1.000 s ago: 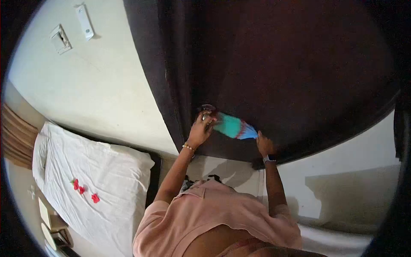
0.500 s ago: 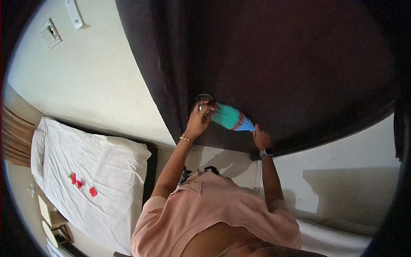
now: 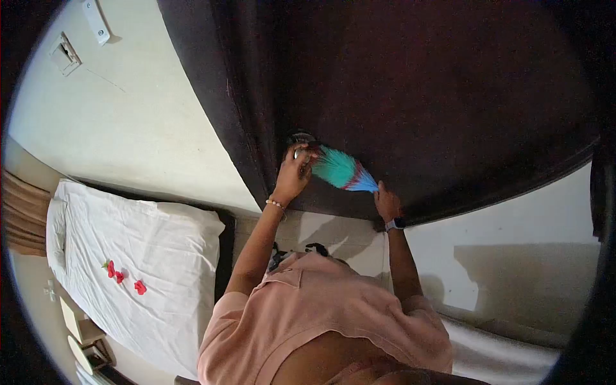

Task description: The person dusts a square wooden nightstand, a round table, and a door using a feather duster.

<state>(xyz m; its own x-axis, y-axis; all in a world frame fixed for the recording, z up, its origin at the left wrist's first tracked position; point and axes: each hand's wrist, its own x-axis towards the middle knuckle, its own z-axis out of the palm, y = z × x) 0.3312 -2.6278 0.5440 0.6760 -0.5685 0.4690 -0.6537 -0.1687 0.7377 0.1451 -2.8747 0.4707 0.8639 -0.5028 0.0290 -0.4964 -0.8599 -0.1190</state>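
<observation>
My right hand (image 3: 387,204), with a watch on its wrist, is closed around the narrow end of a fluffy duster (image 3: 337,169). The duster's bristles are teal, red-brown and blue. They point up and left against the dark door (image 3: 417,96), reaching the fingers of my left hand (image 3: 293,174). That hand has a beaded bracelet at the wrist, and its fingers curl round the door handle (image 3: 301,137) near the door's left edge. Most of the handle is hidden behind the fingers and bristles.
On the left stands a bed with a white sheet (image 3: 160,256) and red flowers (image 3: 140,287) on it. A pale wall (image 3: 128,115) with a switch plate (image 3: 65,54) is beside the door frame. Brown curtains (image 3: 25,212) hang at the far left.
Both hands and the duster have shifted slightly left and up in the view, along with a small tilt of the camera. The left hand stays at the handle and the right hand keeps its grip.
</observation>
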